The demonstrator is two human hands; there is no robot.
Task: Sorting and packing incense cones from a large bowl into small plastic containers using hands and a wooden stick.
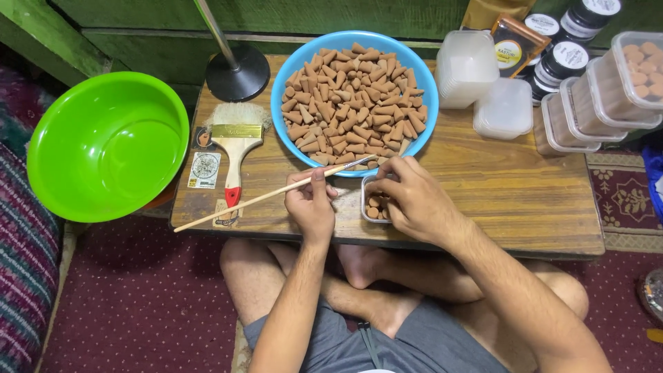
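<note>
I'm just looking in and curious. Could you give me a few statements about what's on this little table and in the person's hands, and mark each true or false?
1. The blue bowl is full of brown cones. True.
2. The left hand holds a thin wooden stick. True.
3. The green bowl is filled with cones. False: nothing shows inside it.
4. The right hand is at a small clear container with a few cones in it. True.
5. The flat paintbrush is in the right hand. False: it lies on the wooden table, left of the blue bowl, untouched.
</note>
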